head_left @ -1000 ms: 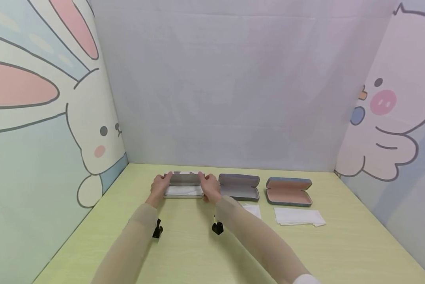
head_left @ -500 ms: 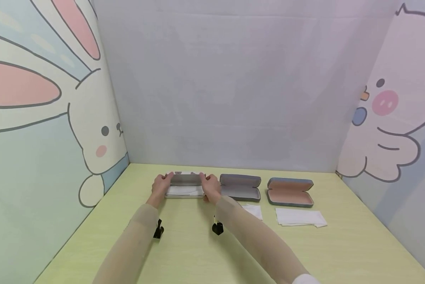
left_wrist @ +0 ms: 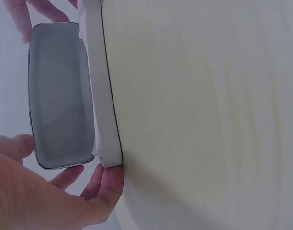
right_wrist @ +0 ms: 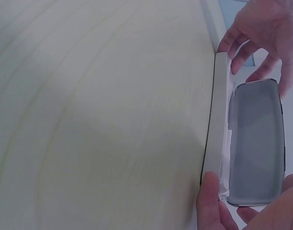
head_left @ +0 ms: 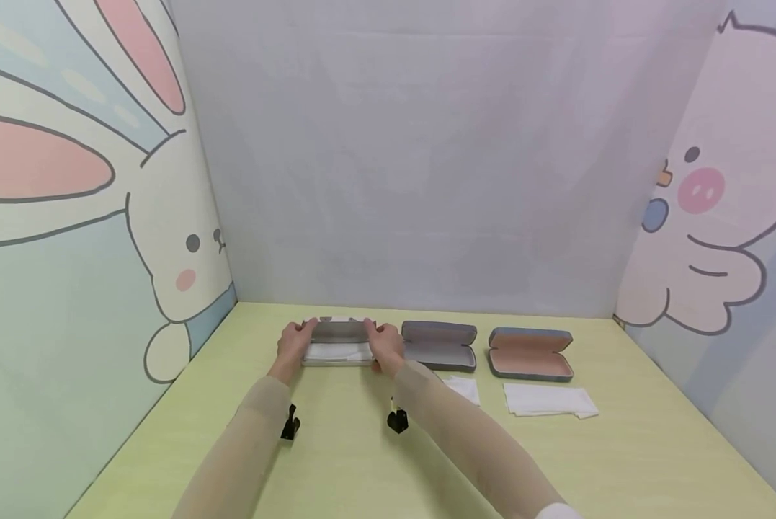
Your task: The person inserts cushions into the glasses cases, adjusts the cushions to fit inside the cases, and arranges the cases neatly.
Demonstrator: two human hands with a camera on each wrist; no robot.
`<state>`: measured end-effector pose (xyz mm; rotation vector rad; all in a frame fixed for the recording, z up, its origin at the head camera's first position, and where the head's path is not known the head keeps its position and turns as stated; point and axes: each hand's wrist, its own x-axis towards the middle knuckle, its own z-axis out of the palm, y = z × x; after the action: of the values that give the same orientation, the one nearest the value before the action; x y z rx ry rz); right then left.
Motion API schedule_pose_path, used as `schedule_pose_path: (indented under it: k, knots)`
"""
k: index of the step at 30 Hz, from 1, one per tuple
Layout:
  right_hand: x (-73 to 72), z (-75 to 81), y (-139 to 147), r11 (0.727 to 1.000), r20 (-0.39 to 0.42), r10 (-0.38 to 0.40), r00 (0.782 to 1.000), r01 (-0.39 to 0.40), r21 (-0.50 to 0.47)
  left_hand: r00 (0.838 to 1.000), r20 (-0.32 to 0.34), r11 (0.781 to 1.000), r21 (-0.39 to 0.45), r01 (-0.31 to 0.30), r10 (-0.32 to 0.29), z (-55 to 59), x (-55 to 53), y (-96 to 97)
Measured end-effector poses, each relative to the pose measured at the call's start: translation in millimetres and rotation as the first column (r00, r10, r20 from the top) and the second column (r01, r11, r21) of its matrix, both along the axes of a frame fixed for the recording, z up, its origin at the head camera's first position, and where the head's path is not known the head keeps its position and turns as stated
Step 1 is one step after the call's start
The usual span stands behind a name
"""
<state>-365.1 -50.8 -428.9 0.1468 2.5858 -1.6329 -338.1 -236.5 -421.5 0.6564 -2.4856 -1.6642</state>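
A white eyeglass case point(head_left: 339, 362) with a grey lining stands with its lid point(left_wrist: 60, 96) raised, at the back left of the table. Folded white cloth point(head_left: 339, 351) lies in its base. My left hand point(head_left: 293, 346) holds the left end, thumb at the lid's edge and other fingers against the lid and base ends. The right end is held by my right hand point(head_left: 386, 346), its thumb likewise up at the lid. In the right wrist view, a bit of cloth point(right_wrist: 226, 163) shows along the base's rim. The case's back is hidden.
To the right stand two more open cases, one grey-lined point(head_left: 438, 353) and one pink-lined point(head_left: 530, 360). In front of them lie white cloths point(head_left: 550, 400), one partly behind the right sleeve point(head_left: 465, 432). Patterned walls bound the table point(head_left: 342, 461) left and right, and a pale curtain point(head_left: 413, 180) behind.
Both hands keep their hold on the case, and its lid stays raised. Only the head view has shifted slightly.
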Motion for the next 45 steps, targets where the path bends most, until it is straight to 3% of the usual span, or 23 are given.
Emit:
schedule_pose_path:
  k: [14,25,35,45]
  knots:
    - [2.0,-1.7,-0.7,0.999,0.012,-0.001,1.0,0.001,-0.046,1.0,-0.017,1.0,-0.003,-0.011,0.011,-0.8,1.0,0.6]
    - [7.2,-0.3,-0.2,0.995,0.033,-0.001,0.999,0.004,-0.101,1.0,-0.024,0.998,0.055,-0.008,0.009,1.9,5.9,-0.8]
    - [11.0,1.7,1.8,0.992,0.05,0.013,0.999,-0.006,-0.127,0.997,-0.035,0.986,0.155,0.067,-0.062,2.2,10.0,-8.0]
    - [18.2,-0.3,1.7,0.992,0.033,0.027,0.999,-0.023,-0.128,0.995,-0.027,0.976,0.197,0.096,-0.092,1.2,8.9,-14.9]
